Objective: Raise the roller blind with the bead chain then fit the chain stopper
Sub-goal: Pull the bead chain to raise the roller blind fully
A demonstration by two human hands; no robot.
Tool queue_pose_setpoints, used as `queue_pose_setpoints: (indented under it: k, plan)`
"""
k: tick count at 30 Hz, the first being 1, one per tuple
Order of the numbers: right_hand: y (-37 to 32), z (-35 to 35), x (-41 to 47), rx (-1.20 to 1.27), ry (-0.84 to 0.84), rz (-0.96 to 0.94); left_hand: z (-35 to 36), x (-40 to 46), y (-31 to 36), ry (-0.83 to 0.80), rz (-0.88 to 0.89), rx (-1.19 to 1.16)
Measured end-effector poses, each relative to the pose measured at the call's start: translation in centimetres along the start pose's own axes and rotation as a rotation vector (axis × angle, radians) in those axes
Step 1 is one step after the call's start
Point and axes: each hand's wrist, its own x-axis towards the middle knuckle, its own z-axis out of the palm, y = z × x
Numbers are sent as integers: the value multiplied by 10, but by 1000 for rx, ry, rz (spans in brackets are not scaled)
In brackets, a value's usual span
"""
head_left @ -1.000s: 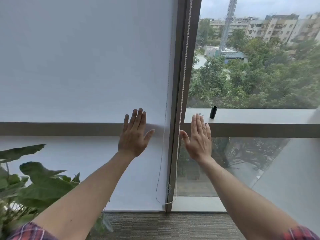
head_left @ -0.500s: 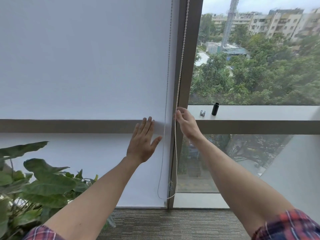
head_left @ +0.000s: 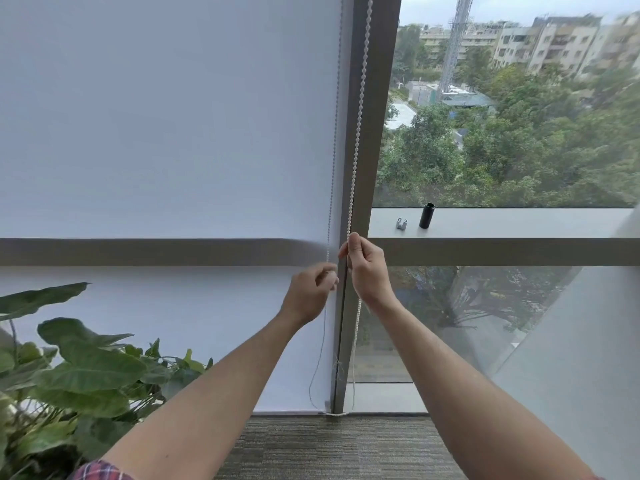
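A white roller blind (head_left: 166, 133) hangs fully down over the left window pane. Its white bead chain (head_left: 356, 133) runs as two strands along the grey window post and loops near the floor. My right hand (head_left: 367, 271) is shut on the right, thicker-looking strand at the height of the crossbar. My left hand (head_left: 310, 296) is shut on the left strand just below that. On the sill to the right lie a small silver piece (head_left: 401, 223) and a black cylinder (head_left: 426, 215); which one is the chain stopper I cannot tell.
The grey window post (head_left: 375, 133) divides the blind from the bare glass on the right. A large-leafed plant (head_left: 69, 368) stands at the lower left. Grey carpet (head_left: 329, 445) covers the floor. Another blind (head_left: 588, 341) slants in at the right edge.
Both hands were flat and open a second ago. My right hand took the right strand first, then my left hand closed on the left strand.
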Motion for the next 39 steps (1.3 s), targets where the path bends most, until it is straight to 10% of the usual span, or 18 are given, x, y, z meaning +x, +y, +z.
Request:
queue_pose_setpoints:
  k: [16, 34, 39]
  plan:
    - [13, 17, -46, -36, 116, -105, -11, 21, 114, -85, 251, -717]
    - [61, 8, -75, 49, -155, 219, 15, -12, 45, -36, 20, -543]
    - [8, -20, -33, 306, 151, 213, 16, -12, 42, -79, 25, -554]
